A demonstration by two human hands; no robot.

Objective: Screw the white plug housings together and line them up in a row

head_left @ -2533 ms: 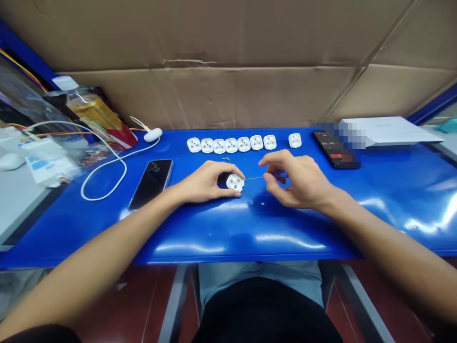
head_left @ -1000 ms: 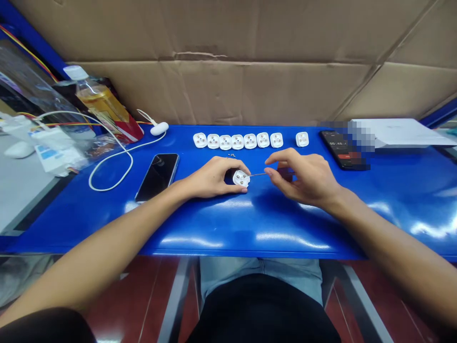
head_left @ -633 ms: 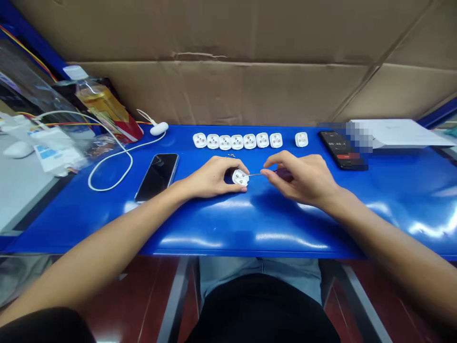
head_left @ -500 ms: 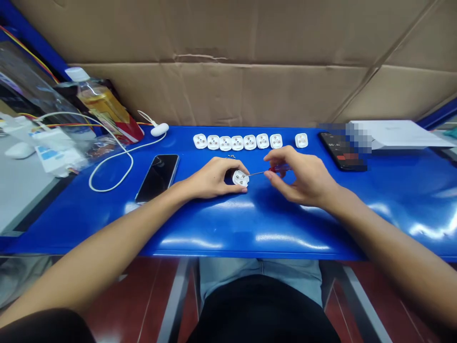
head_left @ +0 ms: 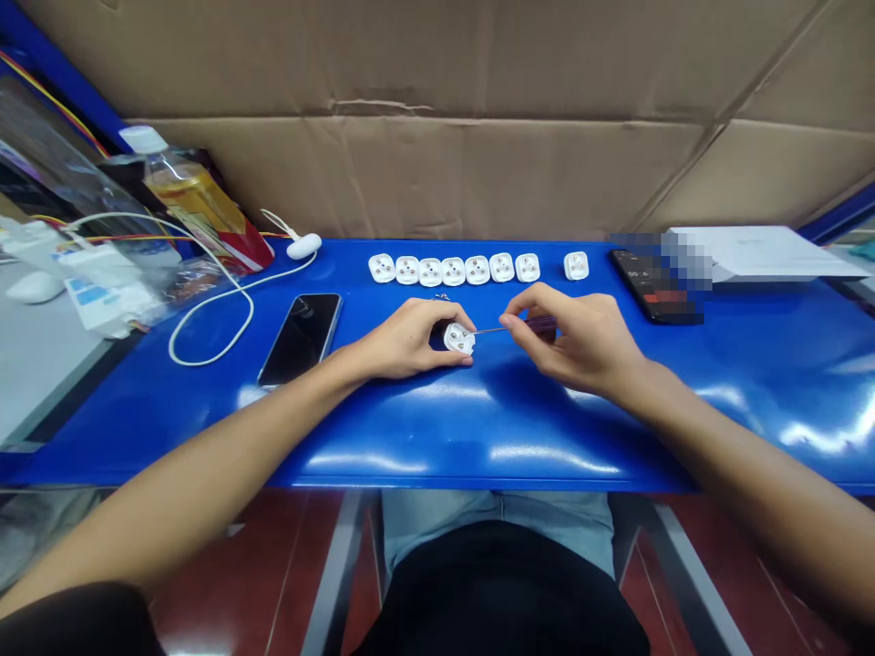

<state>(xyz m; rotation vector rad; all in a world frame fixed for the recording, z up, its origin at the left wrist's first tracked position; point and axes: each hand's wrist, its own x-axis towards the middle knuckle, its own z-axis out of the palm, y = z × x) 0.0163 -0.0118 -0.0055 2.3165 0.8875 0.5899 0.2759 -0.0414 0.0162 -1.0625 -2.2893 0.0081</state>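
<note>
My left hand (head_left: pixel 414 339) grips a small white plug housing (head_left: pixel 458 338) between thumb and fingers, with metal parts showing inside its open face. In my right hand (head_left: pixel 581 337) is a screwdriver (head_left: pixel 489 330) with a thin shaft and a dark reddish handle mostly covered by the fingers. Its shaft points left, and the tip is at the right edge of the housing; whether it sits in a screw cannot be made out. Behind my left hand lie a few tiny metal screws (head_left: pixel 441 297).
Several similar white housings (head_left: pixel 453 271) form a row at the back, with one (head_left: pixel 576 265) set apart. A phone (head_left: pixel 301 339) lies left, another phone (head_left: pixel 653 287) right beside a white box (head_left: pixel 772 253). A bottle (head_left: pixel 198 200) and white cable (head_left: pixel 211 363) occupy the left.
My right hand's fingers have closed in along the screwdriver, the index finger and thumb now together near its shaft. My left hand and the plug housing stay in place.
</note>
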